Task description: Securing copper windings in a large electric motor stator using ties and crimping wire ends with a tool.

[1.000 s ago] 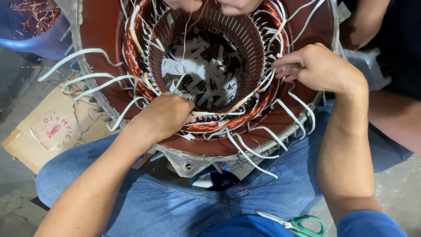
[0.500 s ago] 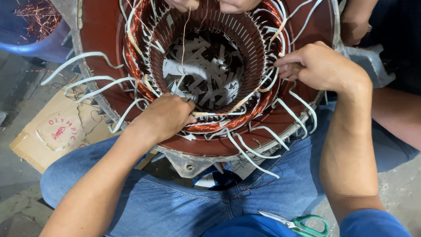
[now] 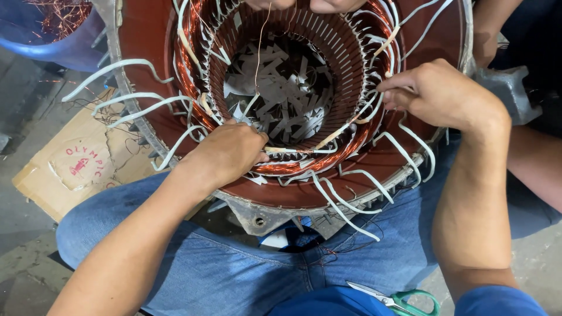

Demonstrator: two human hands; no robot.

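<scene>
While green-handled scissors (image 3: 398, 299) lie on the blue-jeaned lap nearest the camera, a large motor stator (image 3: 293, 193) rests just beyond, its red housing tilted against the knees. Curled shut, the left hand (image 3: 225, 153) presses its fingers on the copper winding (image 3: 281, 167) at the near rim. Beside the right rim, the right hand (image 3: 439, 96) pinches a white insulating sleeve (image 3: 374, 105). Paper strips (image 3: 287, 93) litter the bore. Farther left, cardboard (image 3: 70, 169) lies on the floor.

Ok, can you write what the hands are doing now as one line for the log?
left hand: pressing copper winding at near rim | right hand: pinching white sleeved wires at right rim | motor stator: between knees | scissors: on lap
</scene>
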